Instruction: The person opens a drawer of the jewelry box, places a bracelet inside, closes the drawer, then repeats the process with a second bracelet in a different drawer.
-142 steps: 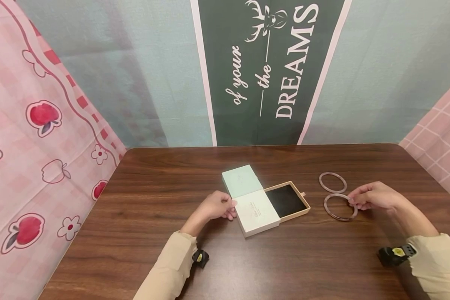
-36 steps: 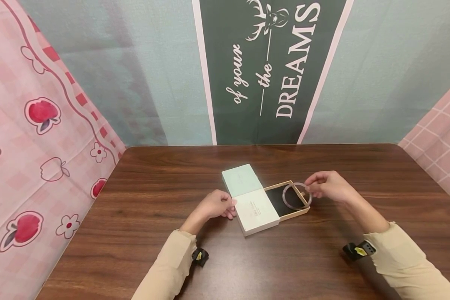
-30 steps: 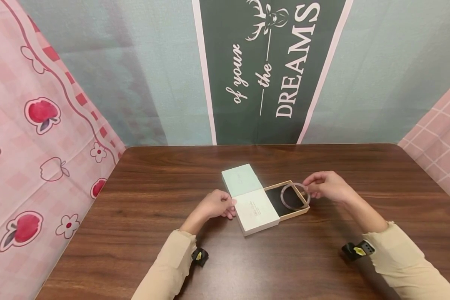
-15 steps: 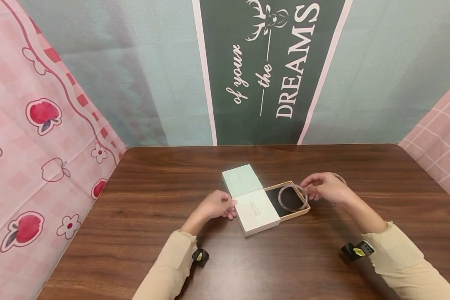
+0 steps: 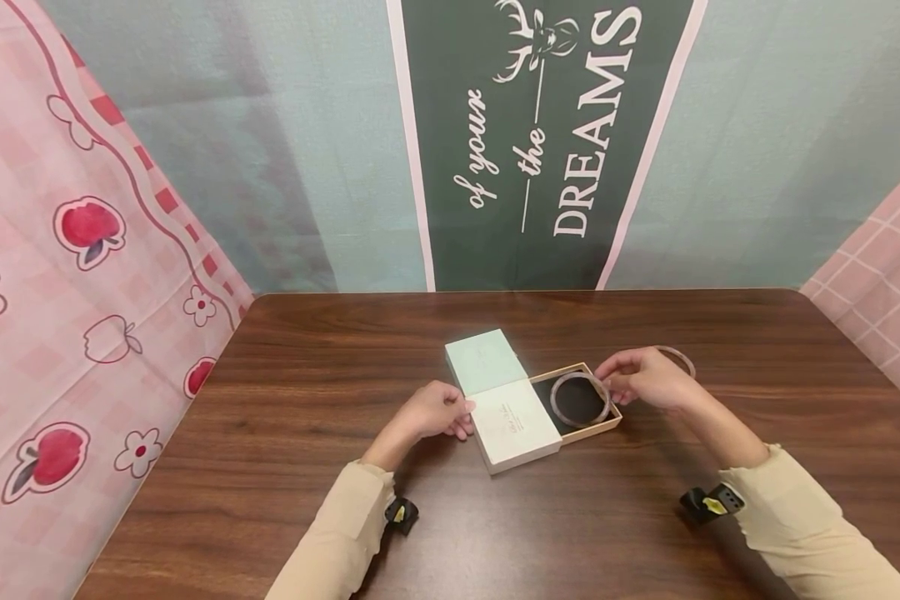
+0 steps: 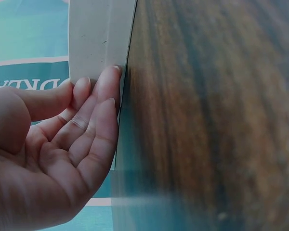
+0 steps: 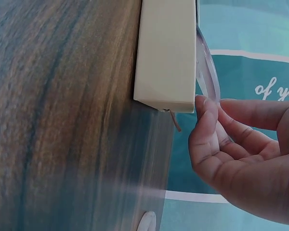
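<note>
My right hand (image 5: 645, 379) pinches a translucent, pale purplish bangle (image 5: 552, 400) by its right side, between thumb and fingers. The bangle tilts over the pulled-out, black-lined drawer (image 5: 591, 432) of a white box (image 5: 513, 423). In the right wrist view, the bangle (image 7: 209, 72) stands out above the drawer's wall (image 7: 166, 57). My left hand (image 5: 433, 408) rests against the white box's left end. The left wrist view has its fingertips on the box's end face (image 6: 98, 38), the thumb by the top edge. A second bangle (image 5: 678, 358) lies behind my right hand, partly hidden.
A pale green box (image 5: 485, 361) lies against the back of the white one. A small ribbon tab (image 7: 176, 121) hangs at the drawer's end. The brown wooden table (image 5: 330, 333) reaches back to a printed cloth (image 5: 330, 167).
My right hand has picked up the nearer bangle, carried it left from the table, and lowered it over the drawer. The left hand has stayed at the white box's end.
</note>
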Motion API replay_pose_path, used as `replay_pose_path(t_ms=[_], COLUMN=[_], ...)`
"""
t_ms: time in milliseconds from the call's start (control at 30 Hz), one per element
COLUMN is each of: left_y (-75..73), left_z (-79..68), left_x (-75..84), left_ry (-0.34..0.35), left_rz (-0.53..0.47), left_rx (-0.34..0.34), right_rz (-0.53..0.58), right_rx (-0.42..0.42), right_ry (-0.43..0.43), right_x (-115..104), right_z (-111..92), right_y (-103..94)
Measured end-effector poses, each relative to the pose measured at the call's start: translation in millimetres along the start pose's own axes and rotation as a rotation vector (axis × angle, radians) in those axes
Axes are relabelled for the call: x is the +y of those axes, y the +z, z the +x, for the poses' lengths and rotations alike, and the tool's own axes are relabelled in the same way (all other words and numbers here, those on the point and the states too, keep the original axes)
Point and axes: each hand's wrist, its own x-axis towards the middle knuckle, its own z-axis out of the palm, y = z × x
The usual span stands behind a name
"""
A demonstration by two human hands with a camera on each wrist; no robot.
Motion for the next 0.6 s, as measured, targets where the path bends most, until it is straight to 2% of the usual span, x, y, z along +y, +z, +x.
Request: replay_pose_path(t_ms=[600], left_y=[-0.1], left_z=[0.0], left_x=[1.6], left_ry=[-0.007], left_rz=[-0.004], left_rx=[0.001], right_rz=[-0.001], right_rx=[-0.052], right_ry=[-0.031], right_x=[0.6], right_z=[5.4], right_y=[3.9])
